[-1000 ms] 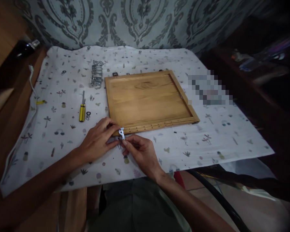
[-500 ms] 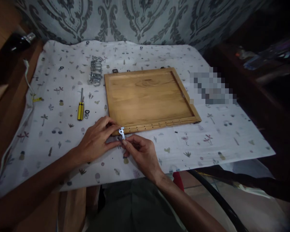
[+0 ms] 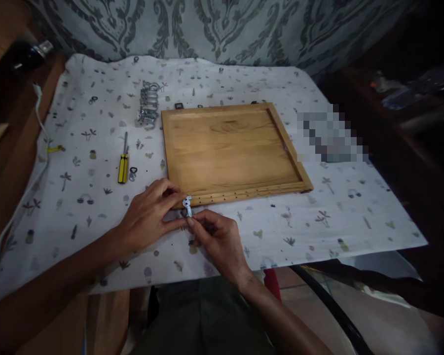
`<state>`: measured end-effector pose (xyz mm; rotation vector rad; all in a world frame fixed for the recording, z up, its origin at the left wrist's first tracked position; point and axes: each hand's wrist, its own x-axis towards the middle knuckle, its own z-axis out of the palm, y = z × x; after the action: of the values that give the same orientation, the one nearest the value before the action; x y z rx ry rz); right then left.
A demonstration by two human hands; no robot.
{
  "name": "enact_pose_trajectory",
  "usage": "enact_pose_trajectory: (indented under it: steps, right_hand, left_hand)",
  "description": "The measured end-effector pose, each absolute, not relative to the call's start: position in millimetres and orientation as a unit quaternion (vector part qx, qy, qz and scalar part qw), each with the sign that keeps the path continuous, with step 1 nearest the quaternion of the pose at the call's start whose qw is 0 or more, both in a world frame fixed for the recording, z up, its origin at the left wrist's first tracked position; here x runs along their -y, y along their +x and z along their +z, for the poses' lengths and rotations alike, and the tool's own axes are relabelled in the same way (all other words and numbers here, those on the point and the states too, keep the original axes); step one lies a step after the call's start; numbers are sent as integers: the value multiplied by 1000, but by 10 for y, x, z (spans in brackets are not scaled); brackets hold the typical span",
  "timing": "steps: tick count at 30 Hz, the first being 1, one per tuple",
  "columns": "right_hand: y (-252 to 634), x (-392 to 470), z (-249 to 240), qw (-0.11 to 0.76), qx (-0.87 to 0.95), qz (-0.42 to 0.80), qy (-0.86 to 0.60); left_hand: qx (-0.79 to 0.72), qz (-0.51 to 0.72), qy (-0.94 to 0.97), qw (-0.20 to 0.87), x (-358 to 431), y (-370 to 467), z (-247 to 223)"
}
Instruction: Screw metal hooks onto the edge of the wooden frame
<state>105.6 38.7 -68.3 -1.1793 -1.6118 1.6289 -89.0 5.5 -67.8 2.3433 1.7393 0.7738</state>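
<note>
A small silver metal fitting (image 3: 187, 205) stands at the front left corner of a shallow wooden framed board (image 3: 222, 153), against its front edge. My right hand (image 3: 219, 236) pinches the lower end of this fitting between thumb and fingers. From the other side, my left hand (image 3: 151, 214) has its index fingertip at the fitting's upper end and its thumb by the lower end. The left fingers also lie over the board's corner, partly hiding it. Small dark holes or dots run along the board's front rail.
A yellow-handled screwdriver (image 3: 123, 167) lies left of the board, with a small dark ring clip (image 3: 133, 173) beside it. Several metal fittings (image 3: 148, 106) sit in a row behind. A white cord (image 3: 25, 195) runs along the left side of the patterned cloth (image 3: 281, 227). A blurred-out item (image 3: 331, 138) lies at right.
The whole view has shifted slightly. Both hands keep their hold on the metal fitting at the board's corner, with only a tiny change in its angle.
</note>
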Motion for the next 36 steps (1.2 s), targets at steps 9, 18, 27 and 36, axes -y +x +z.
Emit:
enact_pose_trajectory:
  steps: [9, 18, 27, 36]
  right_hand:
    - [1072, -376, -686, 273, 601, 608, -440]
    - [1064, -365, -686, 271, 608, 598, -447]
    - [1069, -365, -717, 277, 615, 589, -444]
    - [1073, -353, -727, 277, 626, 575, -447]
  left_hand:
    - [-590, 262, 759, 80, -51, -854, -652]
    - [-588, 264, 758, 99, -51, -869, -643]
    - [-599, 270, 746, 107, -46, -850, -667]
    - [-604, 265, 742, 121, -44, -849, -622]
